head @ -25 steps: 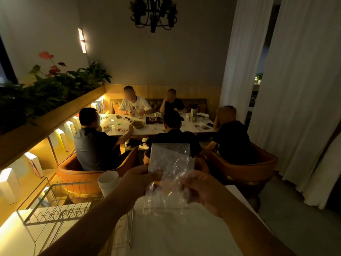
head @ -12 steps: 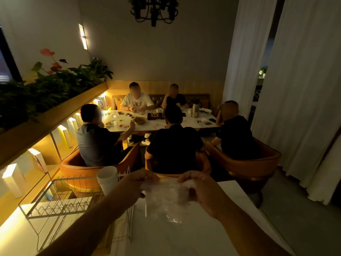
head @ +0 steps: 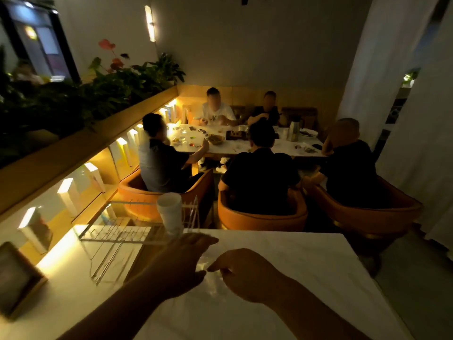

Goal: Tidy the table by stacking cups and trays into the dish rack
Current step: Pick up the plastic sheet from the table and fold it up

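While the left hand and right hand meet low over the white bench, a piece of clear plastic sits between them. It is thin and see-through, and the light is too dim to say whether it is a tray or a bag. Left hand grips its left edge, thumb low, fingers reaching forward toward the rack. Right hand pinches the near right edge with curled fingers. The two-hand hold makes sense: thin, floppy plastic would likely sag or fold if held by one corner. It is held close to the bench, just right of the rack, apart from it, not yet in.

Rack is a wire frame at the bench's far-left corner, beside the lit ledge. White cups stand nested and upright at its right end, mouth up — probably parked there to leave the slotted middle for flat things.

Judgement: the cup step looks done, and the plastic is the step in hand. The next move likely means carrying it left and sliding it on edge between the wires, clear of the cups — the stack looks tippy. A dark wooden box sits near-left on the bench. Diners sit at a far table, not involved.
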`<state>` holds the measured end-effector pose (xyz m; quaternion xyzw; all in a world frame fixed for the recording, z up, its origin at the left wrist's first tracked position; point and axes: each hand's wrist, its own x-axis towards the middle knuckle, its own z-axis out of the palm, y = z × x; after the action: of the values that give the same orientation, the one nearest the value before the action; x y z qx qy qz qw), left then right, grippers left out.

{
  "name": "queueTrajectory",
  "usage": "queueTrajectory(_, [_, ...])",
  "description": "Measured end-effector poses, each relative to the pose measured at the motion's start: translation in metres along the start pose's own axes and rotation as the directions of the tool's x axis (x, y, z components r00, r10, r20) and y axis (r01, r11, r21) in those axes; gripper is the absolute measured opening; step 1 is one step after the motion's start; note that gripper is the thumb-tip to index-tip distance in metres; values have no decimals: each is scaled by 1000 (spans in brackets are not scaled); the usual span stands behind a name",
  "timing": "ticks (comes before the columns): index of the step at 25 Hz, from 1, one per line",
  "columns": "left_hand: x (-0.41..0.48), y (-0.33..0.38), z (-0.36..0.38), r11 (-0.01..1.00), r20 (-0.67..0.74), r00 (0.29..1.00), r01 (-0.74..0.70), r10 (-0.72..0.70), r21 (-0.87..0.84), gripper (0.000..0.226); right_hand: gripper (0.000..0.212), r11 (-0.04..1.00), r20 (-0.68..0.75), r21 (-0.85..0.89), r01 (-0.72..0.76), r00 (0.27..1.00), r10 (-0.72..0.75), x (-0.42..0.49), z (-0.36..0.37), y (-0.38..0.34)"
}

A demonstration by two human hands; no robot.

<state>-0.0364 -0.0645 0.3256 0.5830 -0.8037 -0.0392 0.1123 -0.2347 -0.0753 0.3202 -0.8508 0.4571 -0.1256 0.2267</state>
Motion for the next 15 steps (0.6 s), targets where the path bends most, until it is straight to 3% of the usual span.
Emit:
queueTrajectory(3, [-34, -34, 14, 984, 49, 987, 158, -155, -80, 18, 38, 994, 42, -68, 84, 996, -81, 21, 36, -18])
queueTrajectory(9, [-145, -143, 53, 903, 45, 912, 411, -409, -128, 14, 36, 980, 261, -76, 183, 952, -158, 80, 154, -88])
queueTrajectory(12, [-227, -205, 78, 843, 49, 846, 533, -531, -73, 15, 39, 920, 426, -93, 381, 851, -309, 106, 237, -142])
queueTrajectory(15, [-310, -256, 106, 726, 47, 726, 687, -686, -28, 17, 46, 834, 570, -92, 545, 715, -404, 124, 324, -201])
